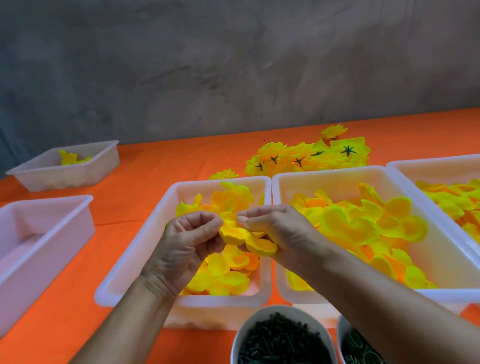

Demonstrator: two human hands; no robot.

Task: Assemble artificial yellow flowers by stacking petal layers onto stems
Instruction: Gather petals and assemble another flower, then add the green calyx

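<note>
Both hands, left hand (185, 249) and right hand (277, 236), pinch one petal layer (243, 237) between them; uneven pulling could tear or crumple it.

head cam: on my head | faces forward and down | close over my hands (242, 239) | wide, reaching the back wall (239, 37)

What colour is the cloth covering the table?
Bright orange; the table cloth shows clearly in the head view, the only one.
</note>
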